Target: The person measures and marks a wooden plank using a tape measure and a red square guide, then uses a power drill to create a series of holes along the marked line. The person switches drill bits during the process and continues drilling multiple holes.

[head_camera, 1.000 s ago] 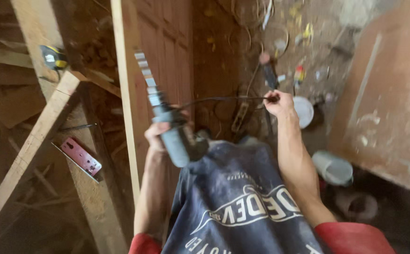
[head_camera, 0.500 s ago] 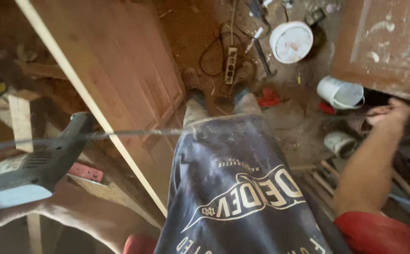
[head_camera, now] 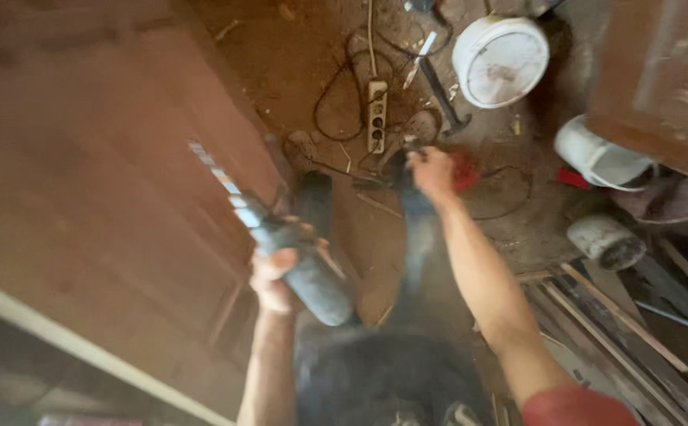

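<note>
Wooden door (head_camera: 99,205) leaning at left, filling most of the view. Dirt floor (head_camera: 312,63) beyond, strewn with white bucket (head_camera: 500,61), second bucket (head_camera: 596,154) on its side, power strip (head_camera: 376,116), hammer (head_camera: 438,91). Grey power drill (head_camera: 300,256) at centre, just beside the door edge, long bit (head_camera: 217,175) pointing up-left. Left hand (head_camera: 274,276) wrapped tight round the drill body. Right hand (head_camera: 432,170) stretched forward, fingers closed, seemingly pinching the black cord (head_camera: 336,167); blur hides the exact hold. Probably heavy, rigid, front-weighted; best gripped at the handle, away from the bit. Cord limp, likely to snag.
</note>
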